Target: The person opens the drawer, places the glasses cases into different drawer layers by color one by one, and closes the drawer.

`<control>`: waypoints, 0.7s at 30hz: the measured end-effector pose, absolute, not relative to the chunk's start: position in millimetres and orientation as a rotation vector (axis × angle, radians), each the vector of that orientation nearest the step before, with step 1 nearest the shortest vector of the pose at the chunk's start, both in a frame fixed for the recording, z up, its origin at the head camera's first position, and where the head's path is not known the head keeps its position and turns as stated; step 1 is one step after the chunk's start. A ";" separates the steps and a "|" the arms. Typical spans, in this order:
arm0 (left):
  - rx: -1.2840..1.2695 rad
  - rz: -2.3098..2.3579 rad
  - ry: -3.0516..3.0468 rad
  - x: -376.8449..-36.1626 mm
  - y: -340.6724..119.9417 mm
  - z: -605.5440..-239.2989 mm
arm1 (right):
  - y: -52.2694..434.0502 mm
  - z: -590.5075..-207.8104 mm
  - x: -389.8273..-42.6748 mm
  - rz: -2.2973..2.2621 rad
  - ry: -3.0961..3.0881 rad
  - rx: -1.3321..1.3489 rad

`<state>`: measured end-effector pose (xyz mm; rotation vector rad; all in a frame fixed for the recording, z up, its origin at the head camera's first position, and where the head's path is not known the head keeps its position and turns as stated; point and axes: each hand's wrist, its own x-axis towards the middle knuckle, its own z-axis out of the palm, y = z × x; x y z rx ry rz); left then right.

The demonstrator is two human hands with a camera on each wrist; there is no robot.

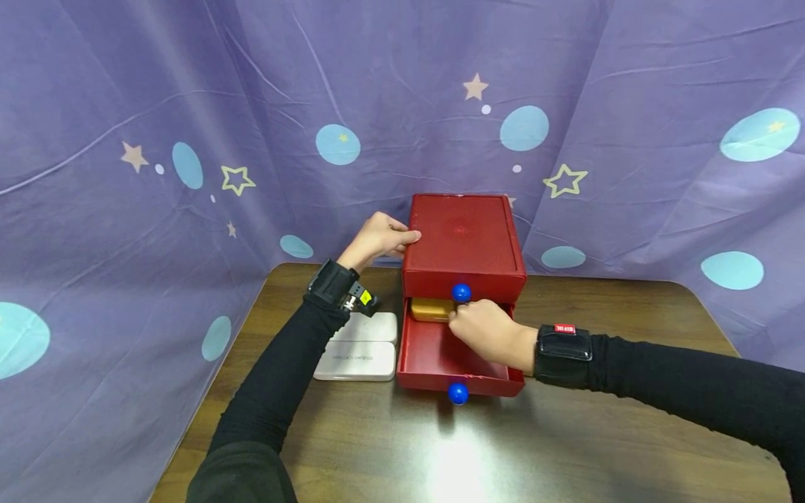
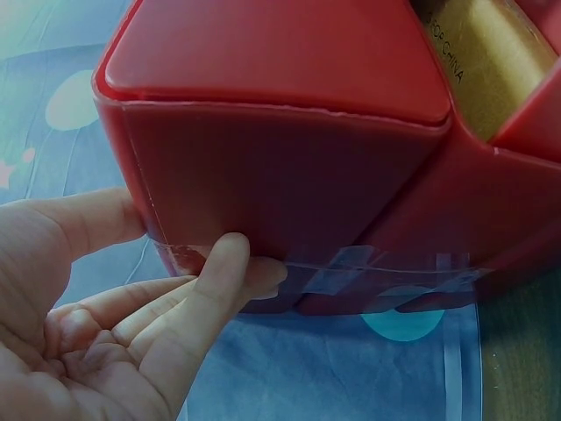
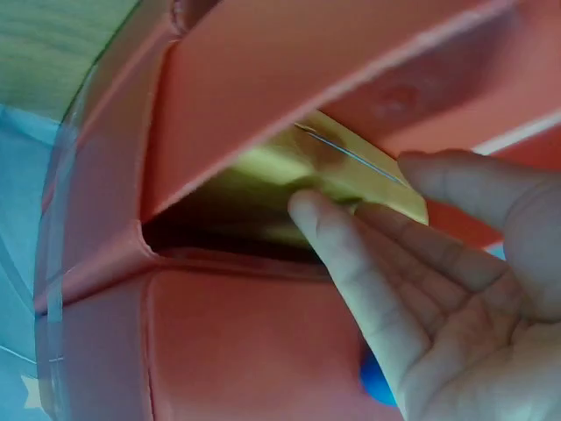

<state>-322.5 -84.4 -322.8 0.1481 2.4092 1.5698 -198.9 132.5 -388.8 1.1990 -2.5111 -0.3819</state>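
Observation:
A red two-drawer box [image 1: 462, 237] stands on the table with its lower drawer [image 1: 434, 349] pulled out. Toward the back of that drawer lies a gold case [image 1: 429, 310], partly under the upper drawer; printed letters show on it in the left wrist view. My left hand [image 1: 382, 239] rests against the box's left side, fingertips touching its wall and edge. Over the open drawer is my right hand [image 1: 487, 332], fingers reaching in at the gold case. In the right wrist view its fingers [image 3: 351, 272] are spread and overlap the case.
Two white cases [image 1: 355, 362] lie side by side on the wooden table [image 1: 339, 447], just left of the box. Blue knobs [image 1: 458, 394] stick out from both drawer fronts. A purple curtain [image 1: 402, 84] hangs behind the table.

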 end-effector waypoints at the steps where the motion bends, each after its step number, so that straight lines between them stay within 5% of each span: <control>1: 0.150 1.572 2.407 -322.8 -84.2 -322.8 | 133.1 -386.4 -197.4 -0.375 -2.517 1.197; 21: 0.184 1.565 2.405 -320.5 -84.8 -321.3 | 166.3 -321.4 -166.7 -0.079 -2.596 1.171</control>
